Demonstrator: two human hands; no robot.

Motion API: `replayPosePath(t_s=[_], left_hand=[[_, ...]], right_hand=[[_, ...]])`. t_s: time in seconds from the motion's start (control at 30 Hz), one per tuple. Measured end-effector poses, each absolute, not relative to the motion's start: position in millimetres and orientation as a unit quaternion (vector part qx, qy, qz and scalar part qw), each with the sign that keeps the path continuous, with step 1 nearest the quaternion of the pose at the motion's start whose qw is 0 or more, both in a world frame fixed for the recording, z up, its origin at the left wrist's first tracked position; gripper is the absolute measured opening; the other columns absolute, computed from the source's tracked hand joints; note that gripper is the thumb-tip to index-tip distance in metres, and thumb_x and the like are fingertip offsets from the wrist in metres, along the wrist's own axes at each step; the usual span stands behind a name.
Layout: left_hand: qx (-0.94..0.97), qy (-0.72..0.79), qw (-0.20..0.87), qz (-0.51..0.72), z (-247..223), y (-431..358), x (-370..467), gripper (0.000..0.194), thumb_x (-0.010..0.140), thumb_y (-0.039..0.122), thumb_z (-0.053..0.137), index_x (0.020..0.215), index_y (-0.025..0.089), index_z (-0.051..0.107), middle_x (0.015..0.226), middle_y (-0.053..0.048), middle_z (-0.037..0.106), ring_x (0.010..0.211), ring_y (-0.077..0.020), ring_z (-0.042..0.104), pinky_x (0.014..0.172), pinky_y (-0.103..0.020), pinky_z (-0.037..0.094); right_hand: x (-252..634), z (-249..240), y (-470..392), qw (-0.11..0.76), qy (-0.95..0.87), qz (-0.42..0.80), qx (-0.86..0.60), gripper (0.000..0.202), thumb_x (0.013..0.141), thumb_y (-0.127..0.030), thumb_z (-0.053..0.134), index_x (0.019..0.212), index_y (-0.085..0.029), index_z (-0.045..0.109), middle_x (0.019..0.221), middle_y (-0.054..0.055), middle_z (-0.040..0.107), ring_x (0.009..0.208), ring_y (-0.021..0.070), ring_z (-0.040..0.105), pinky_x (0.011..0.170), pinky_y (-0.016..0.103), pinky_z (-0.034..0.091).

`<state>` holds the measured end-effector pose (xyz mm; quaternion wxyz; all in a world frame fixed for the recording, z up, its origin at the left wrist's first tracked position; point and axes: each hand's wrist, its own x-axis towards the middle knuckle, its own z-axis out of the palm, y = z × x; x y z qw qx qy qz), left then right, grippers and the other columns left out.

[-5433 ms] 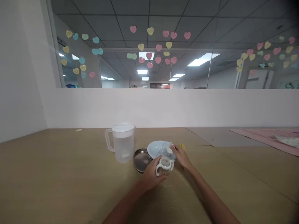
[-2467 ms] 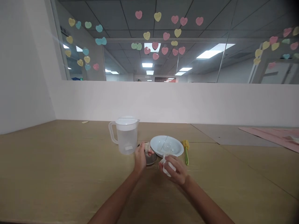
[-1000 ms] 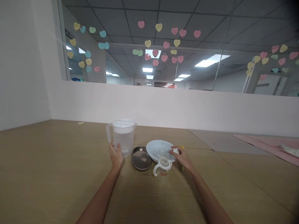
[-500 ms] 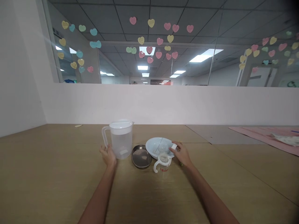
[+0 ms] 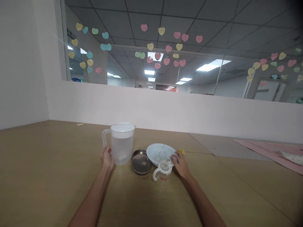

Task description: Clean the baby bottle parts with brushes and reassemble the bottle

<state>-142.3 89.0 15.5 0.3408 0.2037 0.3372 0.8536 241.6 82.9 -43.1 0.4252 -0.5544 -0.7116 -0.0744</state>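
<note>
My left hand (image 5: 107, 158) is closed at the foot of the handle of a translucent plastic pitcher (image 5: 122, 148), its fingers partly hidden. The pitcher stands upright with its white lid on. My right hand (image 5: 181, 164) is over the right rim of a pale blue bowl (image 5: 153, 150), fingers apart; no held thing shows. Clear items lie in the bowl, too faint to name. Before it stands a small clear bottle (image 5: 163, 174) with a white handled collar, an open top and red print. An oval metal dish (image 5: 141, 162) lies between pitcher and bowl.
Something yellow (image 5: 181, 152) shows behind my right hand. A pink cloth (image 5: 262, 149) with a plastic packet (image 5: 292, 156) lies on the right of the table. A small flat piece (image 5: 80, 124) is near the white wall (image 5: 151, 110) at the back.
The white piece in my right hand has gone from sight, and the fingers are lower at the bowl's rim. My left hand stays by the pitcher. The view has tilted.
</note>
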Motion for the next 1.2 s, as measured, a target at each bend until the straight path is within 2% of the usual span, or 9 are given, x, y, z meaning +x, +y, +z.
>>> replayPosePath(t_s=[0.13, 0.33, 0.53, 0.8, 0.97, 1.1, 1.2], left_hand=[[0.222, 0.356, 0.33, 0.845, 30, 84, -135, 0.029, 0.066, 0.038, 0.059, 0.063, 0.018, 0.039, 0.052, 0.008, 0.038, 0.049, -0.0061, 0.042, 0.054, -0.019, 0.04], [0.32, 0.41, 0.289, 0.804, 57, 76, -113, 0.026, 0.069, 0.043, 0.052, 0.072, 0.018, 0.046, 0.058, 0.006, 0.046, 0.053, -0.0084, 0.046, 0.054, -0.021, 0.04], [0.462, 0.486, 0.189, 0.717, 99, 83, -87, 0.012, 0.068, 0.027, 0.053, 0.074, 0.017, 0.056, 0.067, 0.001, 0.057, 0.065, -0.0145, 0.052, 0.059, -0.024, 0.038], [0.499, 0.561, 0.046, 0.659, 121, 90, -54, 0.005, 0.073, 0.02, 0.045, 0.075, 0.02, 0.05, 0.074, -0.002, 0.054, 0.082, -0.0225, 0.051, 0.074, -0.034, 0.036], [0.521, 0.587, -0.025, 0.619, 123, 84, -53, 0.01, 0.072, 0.015, 0.046, 0.079, 0.02, 0.05, 0.082, -0.006, 0.058, 0.092, -0.0272, 0.05, 0.083, -0.04, 0.032], [0.557, 0.611, -0.117, 0.55, 125, 80, -55, 0.015, 0.073, 0.013, 0.044, 0.084, 0.019, 0.051, 0.083, -0.008, 0.06, 0.091, -0.028, 0.051, 0.082, -0.04, 0.031], [0.564, 0.613, -0.131, 0.538, 127, 79, -56, 0.016, 0.073, 0.013, 0.044, 0.086, 0.019, 0.052, 0.083, -0.008, 0.061, 0.091, -0.0278, 0.052, 0.081, -0.039, 0.031]], right_hand=[[239, -41, 79, 0.444, -0.698, -0.074, -0.557, 0.046, 0.085, -0.047, 0.038, 0.102, -0.015, 0.065, 0.115, 0.014, 0.054, 0.111, 0.0255, 0.045, 0.099, 0.043, 0.032], [238, -40, 78, 0.43, -0.704, -0.058, -0.562, 0.042, 0.085, -0.044, 0.037, 0.092, -0.016, 0.067, 0.115, 0.013, 0.053, 0.113, 0.0248, 0.045, 0.099, 0.042, 0.032], [237, -42, 80, 0.431, -0.705, -0.05, -0.561, 0.04, 0.084, -0.042, 0.038, 0.087, -0.016, 0.068, 0.115, 0.013, 0.054, 0.114, 0.0254, 0.044, 0.1, 0.043, 0.03], [230, -32, 74, 0.425, -0.696, -0.037, -0.578, 0.037, 0.083, -0.037, 0.04, 0.085, -0.015, 0.069, 0.116, 0.014, 0.055, 0.113, 0.0249, 0.046, 0.1, 0.04, 0.032], [228, -32, 73, 0.442, -0.685, -0.043, -0.578, 0.035, 0.083, -0.034, 0.039, 0.084, -0.016, 0.069, 0.116, 0.012, 0.055, 0.114, 0.0242, 0.045, 0.1, 0.041, 0.031], [230, -34, 74, 0.443, -0.688, -0.034, -0.573, 0.034, 0.082, -0.034, 0.04, 0.083, -0.016, 0.069, 0.115, 0.013, 0.055, 0.114, 0.0247, 0.045, 0.1, 0.041, 0.031], [231, -35, 74, 0.445, -0.688, -0.033, -0.572, 0.033, 0.082, -0.033, 0.04, 0.082, -0.018, 0.069, 0.117, 0.011, 0.054, 0.113, 0.0245, 0.045, 0.098, 0.041, 0.032]])
